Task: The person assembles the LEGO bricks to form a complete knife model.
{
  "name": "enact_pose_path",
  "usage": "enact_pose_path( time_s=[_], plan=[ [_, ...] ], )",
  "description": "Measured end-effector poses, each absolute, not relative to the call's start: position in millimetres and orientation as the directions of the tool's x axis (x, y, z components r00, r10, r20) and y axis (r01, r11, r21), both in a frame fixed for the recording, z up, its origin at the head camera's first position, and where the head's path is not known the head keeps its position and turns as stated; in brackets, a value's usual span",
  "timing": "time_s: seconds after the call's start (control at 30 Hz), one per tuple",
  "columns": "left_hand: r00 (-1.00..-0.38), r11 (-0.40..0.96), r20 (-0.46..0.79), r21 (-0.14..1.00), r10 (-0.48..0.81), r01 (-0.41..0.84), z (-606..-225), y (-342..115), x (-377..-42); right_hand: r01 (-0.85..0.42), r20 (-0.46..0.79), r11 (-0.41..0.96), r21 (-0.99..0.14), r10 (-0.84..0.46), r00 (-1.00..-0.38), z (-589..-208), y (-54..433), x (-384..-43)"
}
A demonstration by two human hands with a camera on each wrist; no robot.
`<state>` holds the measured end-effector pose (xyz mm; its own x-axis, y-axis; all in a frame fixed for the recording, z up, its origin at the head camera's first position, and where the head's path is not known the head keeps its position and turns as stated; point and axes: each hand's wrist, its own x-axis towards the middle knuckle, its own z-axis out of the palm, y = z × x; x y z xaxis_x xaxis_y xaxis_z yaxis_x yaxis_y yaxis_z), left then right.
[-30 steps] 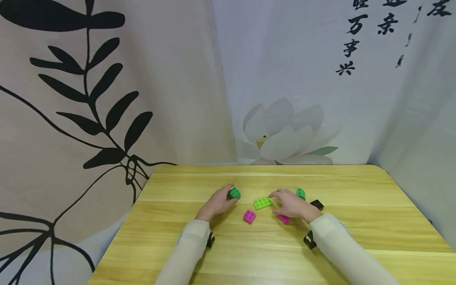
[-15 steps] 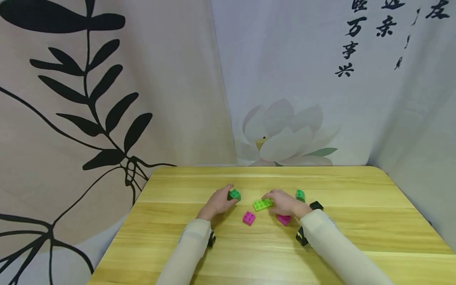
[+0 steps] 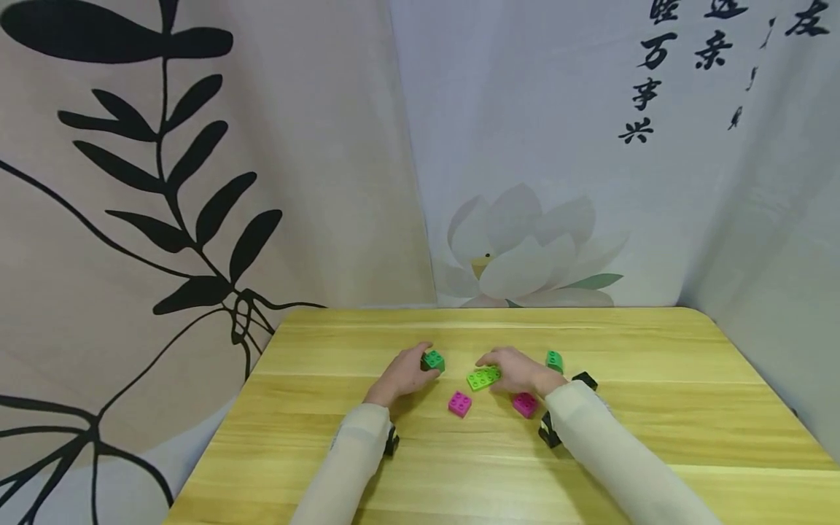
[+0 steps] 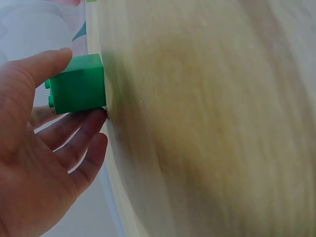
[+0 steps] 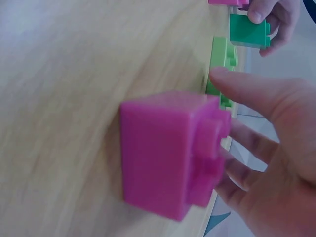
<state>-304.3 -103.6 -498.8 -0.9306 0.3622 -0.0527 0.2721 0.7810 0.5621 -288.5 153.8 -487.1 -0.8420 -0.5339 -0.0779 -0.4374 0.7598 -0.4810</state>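
L hand (image 3: 400,373) is pinched on a dk green toy brick (image 3: 433,360), thumb one side, fingers the other; brick's underside sits flush w/ the table. R hand (image 3: 518,370) hangs over the lime brick (image 3: 483,378), thumb & fingers spread about its right end; can't tell if it's gripped. Lime one lies flat btwn the hands.

One pink brick (image 3: 459,404) sits nearer, btwn the hands; a second pink brick (image 3: 525,405) lies just nearer than R hand. Another green brick (image 3: 554,361) stands far right of R hand, w/ a black block (image 3: 585,380) just beyond the R sleeve (image 3: 623,459), partly hidden.

Bricks: smooth plastic, round studs on top; lime is longer & low, others stubbier. Both sleeves off-white cloth, black gear at the wrists.

Table (image 3: 689,408): yellowish wood-grain top, streaks running L–R, rounded far corners. Behind it, a pale cloth backdrop (image 3: 341,182), soft folds on the right: blk leafy plant print (image 3: 210,219) left, faint lotus print (image 3: 525,240) mid, blk Chinese characters (image 3: 646,91) upper right.
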Motion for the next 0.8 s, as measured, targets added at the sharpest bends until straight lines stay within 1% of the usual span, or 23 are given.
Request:
enact_pose_path(
  time_s=[0.13, 0.33, 0.53, 0.8],
  plan=[
    [-0.933, 0.781, -0.049, 0.563, 0.357, 0.269, -497.9, -102.5, -304.9, -0.417, -0.107, 0.760, -0.498, -0.531, -0.841, -486.4, 148.2, -290.0],
    [-0.935, 0.773, -0.043, 0.577, 0.351, 0.263, -501.6, -101.8, -308.5, -0.438, -0.112, 0.754, -0.489, -0.553, -0.826, -486.7, 142.2, -294.9],
    [-0.933, 0.762, -0.036, 0.589, 0.357, 0.269, -502.4, -100.9, -309.6, -0.412, -0.123, 0.765, -0.494, -0.531, -0.838, -487.6, 139.2, -296.6],
    [-0.910, 0.741, -0.037, 0.594, 0.414, 0.313, -496.6, -105.7, -298.5, -0.411, -0.116, 0.755, -0.510, -0.534, -0.837, -491.0, 142.6, -296.9]
  ],
)
